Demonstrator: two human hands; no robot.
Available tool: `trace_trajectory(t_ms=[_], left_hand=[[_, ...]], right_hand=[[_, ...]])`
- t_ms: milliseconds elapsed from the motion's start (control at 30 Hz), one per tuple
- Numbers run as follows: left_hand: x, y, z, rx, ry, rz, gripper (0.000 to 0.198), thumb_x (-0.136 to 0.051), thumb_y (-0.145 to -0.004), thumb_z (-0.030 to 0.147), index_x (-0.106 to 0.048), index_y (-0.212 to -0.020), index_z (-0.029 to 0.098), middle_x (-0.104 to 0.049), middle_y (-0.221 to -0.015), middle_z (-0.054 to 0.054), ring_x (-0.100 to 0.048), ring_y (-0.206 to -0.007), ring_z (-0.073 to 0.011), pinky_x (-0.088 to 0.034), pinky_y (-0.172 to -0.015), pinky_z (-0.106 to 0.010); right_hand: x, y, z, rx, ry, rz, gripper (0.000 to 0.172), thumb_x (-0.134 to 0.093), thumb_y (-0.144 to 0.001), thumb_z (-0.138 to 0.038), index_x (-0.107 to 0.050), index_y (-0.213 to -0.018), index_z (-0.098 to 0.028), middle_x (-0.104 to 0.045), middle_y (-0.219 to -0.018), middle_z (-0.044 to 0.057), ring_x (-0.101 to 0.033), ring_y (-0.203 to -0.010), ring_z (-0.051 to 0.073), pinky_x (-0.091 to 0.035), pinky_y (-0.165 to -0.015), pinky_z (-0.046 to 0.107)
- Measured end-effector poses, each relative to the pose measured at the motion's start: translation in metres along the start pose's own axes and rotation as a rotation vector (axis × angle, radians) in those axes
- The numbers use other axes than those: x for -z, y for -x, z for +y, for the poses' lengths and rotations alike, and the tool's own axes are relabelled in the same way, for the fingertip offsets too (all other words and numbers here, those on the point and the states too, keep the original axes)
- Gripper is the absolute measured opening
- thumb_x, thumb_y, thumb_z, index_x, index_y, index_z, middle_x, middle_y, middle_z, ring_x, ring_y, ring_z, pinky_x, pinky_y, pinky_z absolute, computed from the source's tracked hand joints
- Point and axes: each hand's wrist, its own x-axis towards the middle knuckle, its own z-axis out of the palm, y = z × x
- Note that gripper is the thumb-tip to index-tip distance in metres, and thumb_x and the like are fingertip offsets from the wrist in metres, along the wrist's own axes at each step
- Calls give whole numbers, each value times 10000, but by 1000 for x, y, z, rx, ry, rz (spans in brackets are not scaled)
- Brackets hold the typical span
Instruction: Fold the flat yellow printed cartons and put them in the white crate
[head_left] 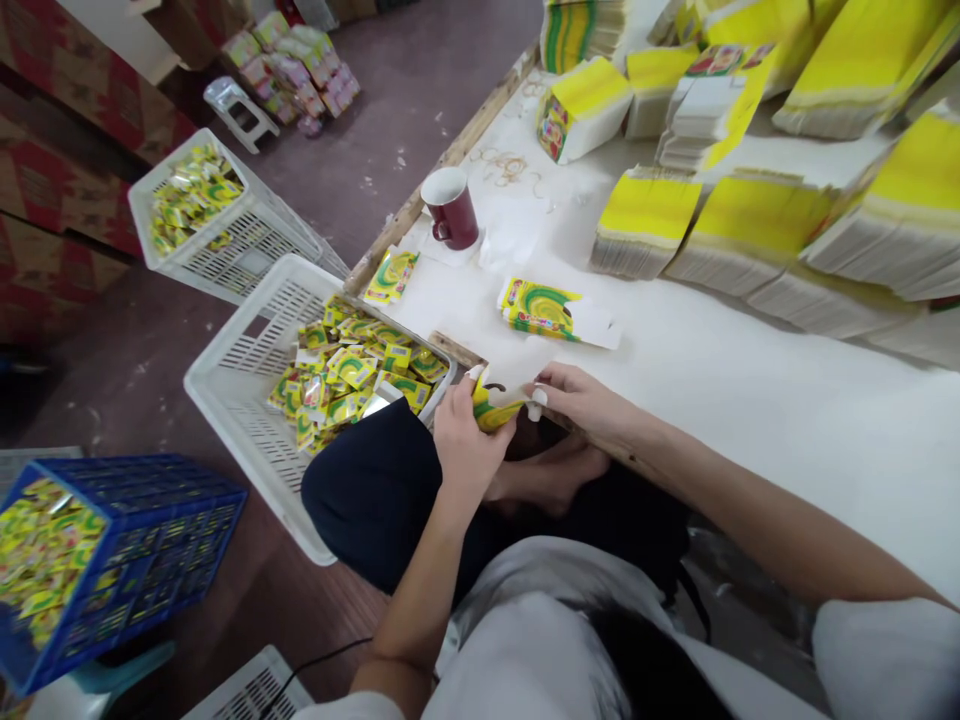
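Observation:
My left hand (471,432) is closed around a yellow and green cardboard carton (496,408), held over my lap at the table's edge. At the carton's right end, the fingers of my right hand (564,396) pinch its white flap. White coverings show on some fingertips. Just beyond my hands, a flat printed carton (546,310) lies on the white table (750,420) with its white flap toward the right. Another yellow packet (391,275) rests near the table's left edge.
Left of my knee stands a white crate (247,420) with many small yellow packets. A maroon mug (454,215) sits near the table edge. Stacks of flat yellow cartons (649,210) fill the table's far right. A blue crate (165,540) and another white crate (240,235) stand on the floor.

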Motion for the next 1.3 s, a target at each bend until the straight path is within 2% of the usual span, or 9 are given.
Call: trace_trajectory(t_ms=[167, 367, 600, 733, 833, 967, 1100, 1200, 1300], left_hand=[[2, 4, 1, -108, -91, 66, 639, -807, -708, 358, -557, -1271, 188, -667, -1115, -149, -648, -1035, -340, -480, -918, -448], [6, 5, 6, -309, -342, 152, 428, -713, -814, 350, -590, -1180, 164, -685, -980, -115, -667, -899, -274, -482, -826, -388], [0, 9, 3, -228, -190, 248, 529, -742, -779, 414, -551, -1207, 169, -669, -1038, -132, -676, -963, -293, -522, -864, -425], [3, 2, 6, -63, 82, 150, 810, -779, -763, 429, -382, -1406, 139, -616, -1208, -170, -656, -1094, -279, -532, -926, -384], [3, 1, 8, -46, 134, 45, 839, -782, -762, 416, -336, -1425, 160, -571, -1282, -183, -609, -1207, -295, -517, -989, -402], [-3, 8, 6, -140, 91, -17, 708, -760, -784, 383, -376, -1352, 204, -607, -1162, -127, -661, -1090, -272, -560, -891, -388], [-4, 11, 8, -264, 95, -142, 618, -731, -764, 251, -396, -1284, 231, -612, -1192, -119, -663, -1112, -267, -563, -891, -377], [1, 9, 14, -161, 146, -273, 646, -712, -730, 231, -374, -1279, 223, -607, -1235, -133, -649, -1155, -292, -557, -915, -404], [4, 5, 19, 29, 222, -397, 640, -690, -711, 226, -351, -1254, 219, -627, -1112, -89, -685, -1004, -260, -569, -849, -389]], right_hand=[[-3, -2, 5, -165, -280, -80, 240, -800, -667, -328, -622, -746, -187, -674, -659, -9, -619, -585, 125, -526, -595, 255], [-3, -1, 1, -183, -171, 0, 105, -716, -682, -223, -628, -704, -171, -670, -623, 1, -607, -549, 110, -519, -570, 228], [0, -1, -8, -369, -387, -198, 49, -592, -694, -225, -600, -677, -180, -667, -608, 30, -617, -550, 147, -533, -584, 267], [0, -1, -1, -139, -293, -146, 151, -700, -813, -326, -655, -837, -184, -691, -741, 5, -637, -671, 129, -519, -637, 236], [-2, 0, 4, 67, -180, -186, 312, -779, -806, -414, -678, -1015, -206, -728, -949, 16, -665, -914, 166, -530, -835, 290], [-9, 3, 2, 28, -217, -274, 369, -735, -807, -471, -700, -1049, -195, -737, -1054, 69, -652, -1091, 255, -525, -944, 396], [-14, 3, -4, -90, -296, -363, 453, -716, -694, -307, -694, -1131, -189, -742, -1068, 81, -669, -1073, 277, -551, -939, 423], [-12, 4, -4, -50, -167, -357, 527, -675, -743, -319, -648, -1257, -206, -736, -1128, 75, -664, -1116, 271, -529, -1007, 446], [-9, 6, -1, 190, 193, -299, 534, -621, -849, -376, -592, -1360, -220, -708, -1255, 80, -623, -1222, 278, -496, -1067, 475]])
